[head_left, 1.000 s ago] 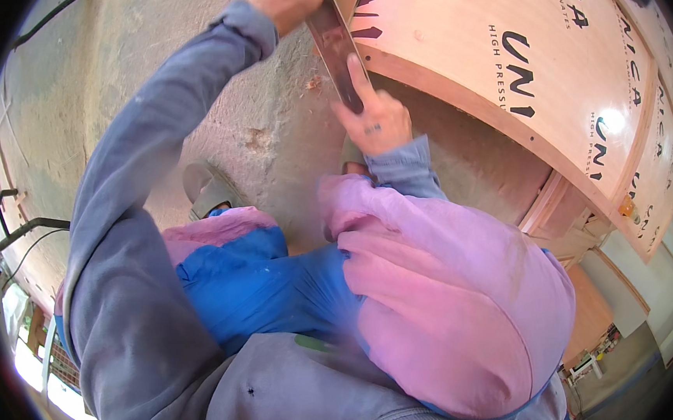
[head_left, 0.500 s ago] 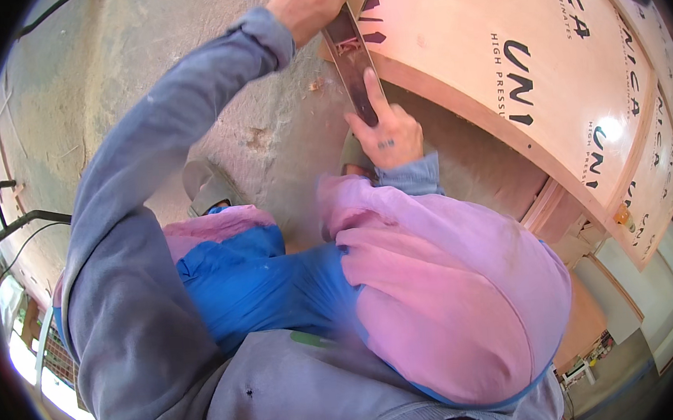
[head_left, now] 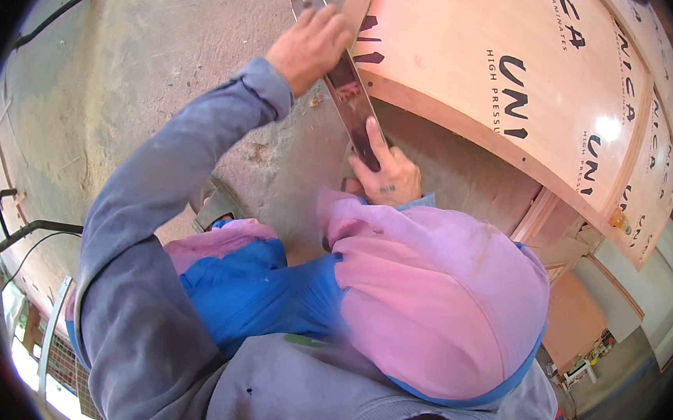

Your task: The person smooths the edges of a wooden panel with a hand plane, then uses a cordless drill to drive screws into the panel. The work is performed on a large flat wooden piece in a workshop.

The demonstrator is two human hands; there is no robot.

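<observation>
A long, narrow metal hand plane [head_left: 350, 92] slants up and away from me, beside the near left corner of a panel with a pale printed face [head_left: 435, 55]. My left hand [head_left: 311, 46] is closed over its far part, hiding what it grips there. At the near end my right hand [head_left: 390, 176] wraps the rear of the plane, index finger stretched forward along its side. Pinkish curls like wood shavings show in the plane's middle. A wooden strip [head_left: 362, 1] lies right next to my left hand; whether the plane touches it I cannot tell.
Rough concrete floor [head_left: 186, 72] spreads on the left. Black metal bars [head_left: 37, 226] stand at the far left. The panel's wooden edge [head_left: 455, 124] curves toward the right, with dark space beneath it. Boards [head_left: 574, 314] lean at the lower right. My knees are close below the plane.
Both hands have drawn the plane back toward me. Its far end, out of the picture before, now shows beyond my left hand.
</observation>
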